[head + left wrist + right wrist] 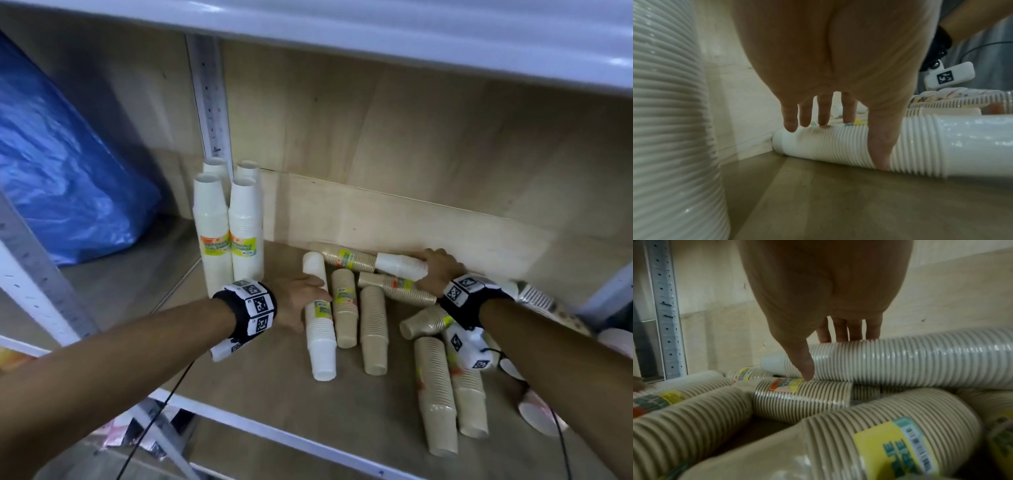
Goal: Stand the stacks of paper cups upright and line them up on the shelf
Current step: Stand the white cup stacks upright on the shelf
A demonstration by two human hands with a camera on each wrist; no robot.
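Several upright white cup stacks (214,240) (663,113) stand at the shelf's back left. Other white and tan stacks lie scattered on the wooden shelf board (274,394). My left hand (308,298) (849,142) grips a lying white stack (320,342) (941,146), thumb on its near side and fingers over the top. My right hand (435,270) (828,356) grips another lying white stack (397,265) (920,361) at the back wall, on top of tan stacks (394,284) (803,397).
A blue plastic bag (61,164) fills the bay to the left, past a perforated metal post (212,102). More tan stacks (435,394) lie front right, and patterned cups (537,298) at the far right. Another shelf (376,34) hangs close overhead.
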